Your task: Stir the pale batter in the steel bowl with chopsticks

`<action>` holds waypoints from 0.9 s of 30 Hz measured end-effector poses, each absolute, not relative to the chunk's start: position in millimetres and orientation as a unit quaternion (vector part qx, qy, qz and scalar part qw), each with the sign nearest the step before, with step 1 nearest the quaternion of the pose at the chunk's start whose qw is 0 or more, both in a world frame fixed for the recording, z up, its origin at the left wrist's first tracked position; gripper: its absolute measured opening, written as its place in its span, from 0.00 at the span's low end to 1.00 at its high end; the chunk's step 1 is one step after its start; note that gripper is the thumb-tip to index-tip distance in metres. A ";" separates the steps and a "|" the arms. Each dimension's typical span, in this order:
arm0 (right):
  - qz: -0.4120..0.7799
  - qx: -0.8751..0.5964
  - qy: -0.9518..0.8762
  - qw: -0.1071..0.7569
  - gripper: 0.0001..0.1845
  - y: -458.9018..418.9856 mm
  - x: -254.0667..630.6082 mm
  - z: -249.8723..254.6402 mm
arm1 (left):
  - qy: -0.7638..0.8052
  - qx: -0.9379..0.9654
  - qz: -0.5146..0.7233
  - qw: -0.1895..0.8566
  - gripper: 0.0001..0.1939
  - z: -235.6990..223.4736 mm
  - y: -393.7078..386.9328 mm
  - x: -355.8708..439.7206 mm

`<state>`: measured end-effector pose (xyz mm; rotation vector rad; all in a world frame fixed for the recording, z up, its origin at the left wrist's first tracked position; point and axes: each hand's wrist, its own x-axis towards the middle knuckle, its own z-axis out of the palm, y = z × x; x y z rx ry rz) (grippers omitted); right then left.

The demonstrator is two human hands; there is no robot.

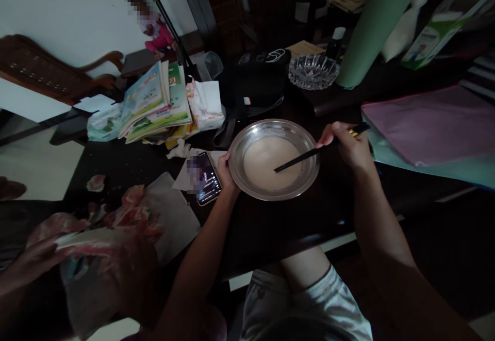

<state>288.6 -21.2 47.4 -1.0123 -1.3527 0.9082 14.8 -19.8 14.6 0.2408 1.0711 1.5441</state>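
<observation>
A wide metal bowl [309,176] stands on the dark table in front of me, with a pale, milky liquid [266,160] in it. My left hand [227,173] grips the bowl's left rim, the thumb on top. Black chopsticks [299,159] are held in my right hand [346,142], fingers closed around their upper part. Their tips dip into the liquid near the middle of the bowl. A phone [207,178] with a lit screen lies just left of my left hand.
At the left, another person's hands [34,263] hold a pinkish-white piece of peel or rind beside a reddish heap [133,212]. Books [154,103] and a tissue pack [204,103] lie behind the phone. A glass ashtray [313,72], a green roll [379,26] and purple folder [429,119] stand beyond.
</observation>
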 end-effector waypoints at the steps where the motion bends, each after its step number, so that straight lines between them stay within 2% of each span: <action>1: 0.399 -0.427 -0.593 0.555 0.24 -21.4 287.9 47.5 | 0.458 0.101 0.658 0.589 0.07 15.2 -19.9 15.1; 4: 0.400 -0.428 -0.610 0.533 0.22 -21.3 285.7 48.3 | 0.451 0.097 0.661 0.592 0.07 16.5 -20.0 15.6; 9: 0.374 -0.442 -0.560 0.593 0.25 -21.7 287.6 47.4 | 0.445 0.094 0.655 0.604 0.08 16.2 -19.9 15.1; 14: 0.417 -0.417 -0.609 0.530 0.21 -22.6 285.8 47.9 | 0.448 0.086 0.648 0.609 0.08 17.4 -19.9 14.9; 20: 0.378 -0.444 -0.556 0.592 0.25 -21.4 288.5 48.2 | 0.454 0.088 0.651 0.601 0.08 19.2 -20.1 15.9; 25: 0.417 -0.418 -0.605 0.534 0.22 -22.0 286.0 46.7 | 0.451 0.093 0.658 0.596 0.08 19.6 -20.5 16.4; 27: 0.398 -0.426 -0.598 0.550 0.22 -20.9 286.1 47.1 | 0.454 0.089 0.656 0.597 0.10 19.9 -20.4 16.6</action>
